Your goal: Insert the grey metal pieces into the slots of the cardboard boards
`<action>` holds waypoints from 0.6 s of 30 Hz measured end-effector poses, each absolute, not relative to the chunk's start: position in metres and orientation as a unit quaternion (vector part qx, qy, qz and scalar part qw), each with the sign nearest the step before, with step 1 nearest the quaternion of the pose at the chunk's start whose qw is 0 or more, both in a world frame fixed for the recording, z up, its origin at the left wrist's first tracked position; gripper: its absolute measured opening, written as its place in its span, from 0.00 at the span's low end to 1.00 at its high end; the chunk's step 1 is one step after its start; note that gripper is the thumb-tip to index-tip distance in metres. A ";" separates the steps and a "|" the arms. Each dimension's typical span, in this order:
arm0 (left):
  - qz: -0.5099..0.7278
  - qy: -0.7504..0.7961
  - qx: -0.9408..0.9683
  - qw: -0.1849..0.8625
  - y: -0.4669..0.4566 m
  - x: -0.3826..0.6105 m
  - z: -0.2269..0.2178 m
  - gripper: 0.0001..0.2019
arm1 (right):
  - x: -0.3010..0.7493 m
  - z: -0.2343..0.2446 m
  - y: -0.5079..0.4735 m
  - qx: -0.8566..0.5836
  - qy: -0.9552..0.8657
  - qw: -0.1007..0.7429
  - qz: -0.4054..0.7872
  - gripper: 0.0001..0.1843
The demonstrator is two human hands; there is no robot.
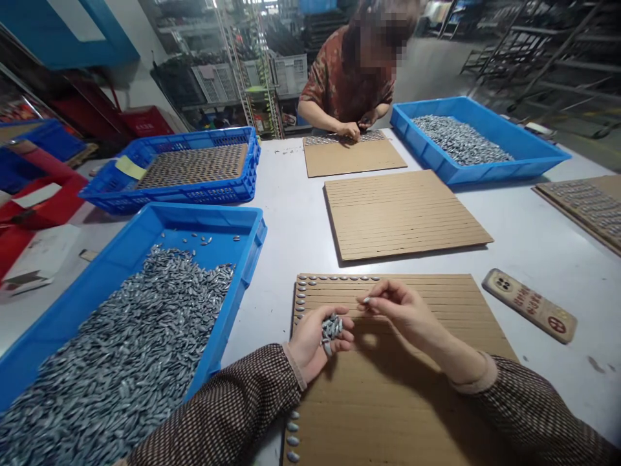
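Note:
My left hand [315, 340] is palm up and cupped around a small heap of grey oval pieces [332, 328], shiny and pointed at both ends. Just right of it, my right hand [400, 307] pinches a single grey oval piece [367, 301] between thumb and fingertips. Both hands hover over a grooved cardboard sheet [388, 401]. Along its top edge lies a row of such pieces, with a second short row started under it. More pieces run down the sheet's left edge, partly hidden by my left hand and sleeve.
A blue tray [252, 259] full of loose pieces stands at left. Behind it is a blue crate [208, 191] with a filled sheet. A bare cardboard sheet [402, 213] lies ahead, a phone [528, 304] at right. Across the table, a co-worker [349, 84] handles another sheet beside a second blue tray [514, 162].

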State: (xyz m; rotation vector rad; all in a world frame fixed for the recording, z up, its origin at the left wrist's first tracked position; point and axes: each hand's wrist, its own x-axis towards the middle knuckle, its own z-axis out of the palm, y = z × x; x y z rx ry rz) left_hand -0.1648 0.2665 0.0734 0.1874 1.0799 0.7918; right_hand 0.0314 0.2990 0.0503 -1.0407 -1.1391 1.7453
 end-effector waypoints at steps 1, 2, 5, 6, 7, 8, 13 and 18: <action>0.381 0.499 0.079 0.774 0.269 -0.167 0.076 0.09 | 0.041 0.052 0.305 -0.419 -0.458 0.414 0.666 0.11; 0.398 0.496 0.073 0.769 0.271 -0.169 0.077 0.09 | 0.052 0.052 0.311 -0.429 -0.471 0.430 0.640 0.10; 0.404 0.499 0.062 0.764 0.271 -0.170 0.073 0.09 | 0.082 0.044 0.330 -0.494 -0.526 0.436 0.538 0.12; 0.390 0.505 0.055 0.768 0.269 -0.169 0.070 0.08 | 0.090 0.039 0.335 -0.519 -0.556 0.420 0.495 0.13; 0.374 0.508 0.048 0.774 0.267 -0.168 0.067 0.08 | 0.096 0.034 0.338 -0.534 -0.593 0.401 0.451 0.14; 0.360 0.505 0.044 0.783 0.265 -0.166 0.064 0.08 | 0.100 0.028 0.341 -0.537 -0.635 0.381 0.404 0.14; 0.346 0.495 0.058 0.795 0.259 -0.162 0.058 0.09 | 0.102 0.008 0.350 -0.470 -0.793 0.301 0.243 0.11; 0.326 0.525 0.081 0.782 0.257 -0.161 0.056 0.10 | 0.100 -0.001 0.360 -0.449 -0.837 0.258 0.175 0.13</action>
